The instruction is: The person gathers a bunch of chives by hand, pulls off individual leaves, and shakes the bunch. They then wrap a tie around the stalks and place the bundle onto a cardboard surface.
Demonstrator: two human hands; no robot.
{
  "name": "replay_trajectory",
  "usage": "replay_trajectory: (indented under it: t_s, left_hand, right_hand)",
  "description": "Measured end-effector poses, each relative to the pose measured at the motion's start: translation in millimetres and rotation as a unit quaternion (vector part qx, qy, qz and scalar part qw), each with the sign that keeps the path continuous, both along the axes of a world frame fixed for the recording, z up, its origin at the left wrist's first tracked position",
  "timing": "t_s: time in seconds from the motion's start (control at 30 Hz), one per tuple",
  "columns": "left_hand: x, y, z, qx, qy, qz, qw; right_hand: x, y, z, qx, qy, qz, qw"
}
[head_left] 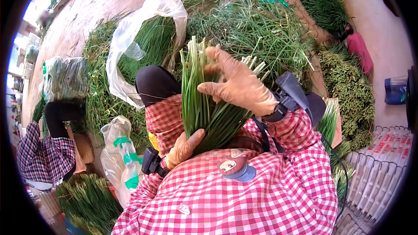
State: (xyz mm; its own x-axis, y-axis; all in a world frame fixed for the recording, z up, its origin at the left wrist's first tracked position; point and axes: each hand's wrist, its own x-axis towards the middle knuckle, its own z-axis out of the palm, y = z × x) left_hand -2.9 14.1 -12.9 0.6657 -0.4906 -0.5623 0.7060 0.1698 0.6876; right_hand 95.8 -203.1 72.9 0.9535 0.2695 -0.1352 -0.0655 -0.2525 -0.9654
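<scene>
A bunch of garlic chives (pixel 194 106) stands in front of my chest, pale cut ends upward and splayed into two parts, green leaves toward my lap. My left hand (pixel 185 148), in a tan glove, grips the bunch low on its left side, thumb across the leaves; its other fingers are hidden. In a matching glove, my right hand (pixel 241 82) lies over the upper stems. Its thumb and fingers are apart, with the fingertips at the pale stems, and it covers the middle of the bunch.
Loose green leaves (pixel 257 30) are heaped ahead. A clear plastic bag (pixel 117 65) holding more chives lies front left. Green-taped plastic (pixel 124 156) is by my left side. A person in a checked shirt (pixel 45 152) sits at far left. White crates (pixel 383 165) stand at right.
</scene>
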Motion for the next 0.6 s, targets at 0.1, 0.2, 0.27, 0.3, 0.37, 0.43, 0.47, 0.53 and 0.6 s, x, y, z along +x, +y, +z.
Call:
replay_trajectory:
  t_s: [0.1,0.2,0.27,0.3,0.37,0.43,0.47,0.53,0.6]
  left_hand:
    - [-0.7,-2.4,5.7,0.013,-0.011,0.013,1.0]
    - [1.1,-2.8,2.0,0.011,-0.012,0.027,1.0]
    - [1.7,-1.1,-6.0,-0.006,-0.004,0.042,0.999]
    - [1.9,0.0,-9.2,-0.013,0.0,0.049,0.999]
    - [4.0,2.2,-13.9,-0.02,0.004,0.061,0.998]
    - [4.8,4.5,-17.0,-0.021,0.013,0.074,0.997]
    - [3.5,5.4,-18.8,-0.019,0.017,0.081,0.996]
    - [3.8,7.3,-22.8,-0.017,0.02,0.087,0.996]
    - [6.2,11.9,-28.4,-0.016,-0.019,0.068,0.997]
  right_hand:
    - [-3.2,-0.4,0.7,0.007,0.049,0.009,0.999]
    - [-6.3,-11.7,5.6,0.11,0.105,-0.006,0.988]
    - [-8.5,-24.7,11.9,0.201,0.166,-0.009,0.965]
    - [-8.6,-28.1,12.6,0.278,0.199,-0.015,0.94]
    - [-10.7,-35.7,14.7,0.379,0.207,-0.038,0.901]
    - [-8.9,-45.8,21.7,0.426,0.155,-0.057,0.889]
    - [-6.6,-57.7,21.2,0.474,0.091,-0.029,0.876]
    - [-2.5,-90.8,29.2,0.541,0.065,-0.05,0.837]
    - [2.5,-122.8,41.2,0.559,-0.024,-0.036,0.828]
